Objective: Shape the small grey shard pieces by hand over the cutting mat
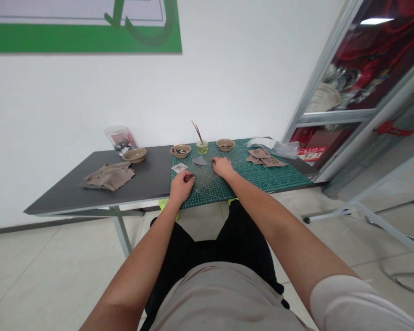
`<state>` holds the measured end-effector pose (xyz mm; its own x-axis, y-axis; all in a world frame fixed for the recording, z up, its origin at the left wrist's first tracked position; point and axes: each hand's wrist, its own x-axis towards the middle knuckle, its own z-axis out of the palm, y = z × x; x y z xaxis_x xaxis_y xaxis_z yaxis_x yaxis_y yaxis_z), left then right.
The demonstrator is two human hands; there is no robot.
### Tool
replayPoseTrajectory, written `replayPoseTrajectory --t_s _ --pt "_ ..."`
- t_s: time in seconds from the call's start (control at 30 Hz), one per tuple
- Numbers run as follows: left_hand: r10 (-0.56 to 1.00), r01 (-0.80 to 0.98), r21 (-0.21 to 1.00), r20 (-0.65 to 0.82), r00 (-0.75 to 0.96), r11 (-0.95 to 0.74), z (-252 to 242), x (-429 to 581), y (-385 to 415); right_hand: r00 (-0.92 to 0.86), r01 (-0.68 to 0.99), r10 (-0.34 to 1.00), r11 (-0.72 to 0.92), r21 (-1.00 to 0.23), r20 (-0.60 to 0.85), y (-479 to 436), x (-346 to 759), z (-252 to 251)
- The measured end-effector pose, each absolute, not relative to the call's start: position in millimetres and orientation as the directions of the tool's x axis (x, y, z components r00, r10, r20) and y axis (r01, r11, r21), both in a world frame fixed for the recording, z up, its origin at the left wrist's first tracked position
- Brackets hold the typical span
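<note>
Bare forearms reach out over a pale shirt and black trousers, both nearly straight, to the dark matte counter (152, 177). The left hand (181, 186) lies knuckles-up at the near left part of the mat (262, 177), its grip curled tight around a small dark piece (190, 176) that peeks out at the fingertips. The right hand (222, 166) rests palm-down further in, fingers bent, tips on the mat; I cannot tell whether its grip holds anything.

The mat is green and ruled with a pale grid. Just beyond, between the hands, lies a flat grey shard (200, 161) with a pointed end. A small white card (179, 168) sits at the mat's left edge. Behind stand a shallow tan bowl (181, 151), a glass jar (202, 147) of thin sticks and a second bowl (225, 145). A crumpled beige cloth (108, 176) lies well to the left.
</note>
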<state>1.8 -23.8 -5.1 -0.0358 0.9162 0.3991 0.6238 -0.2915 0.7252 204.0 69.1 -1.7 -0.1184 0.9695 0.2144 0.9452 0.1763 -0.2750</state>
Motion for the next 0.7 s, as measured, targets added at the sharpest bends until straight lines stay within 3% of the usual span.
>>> replayPoseTrajectory --t_s 0.23,0.4,0.53,0.7 --pt "0.919 0.616 0.731 0.393 -0.029 -0.293 -6 2 -24 -0.030 0.977 0.982 0.069 -0.200 0.188 71 212 1" --pt "0.921 0.608 0.738 0.389 -0.029 -0.292 -6 2 -24 -0.056 0.988 0.947 0.097 -0.116 0.317 62 204 6" --pt "0.919 0.606 0.740 0.393 -0.037 -0.292 -5 2 -24 -0.104 0.974 0.950 0.157 -0.161 0.294 60 189 3" --pt "0.924 0.610 0.742 0.380 -0.040 -0.279 -2 3 -26 -0.021 0.978 0.970 0.070 -0.195 0.242 71 192 -3"
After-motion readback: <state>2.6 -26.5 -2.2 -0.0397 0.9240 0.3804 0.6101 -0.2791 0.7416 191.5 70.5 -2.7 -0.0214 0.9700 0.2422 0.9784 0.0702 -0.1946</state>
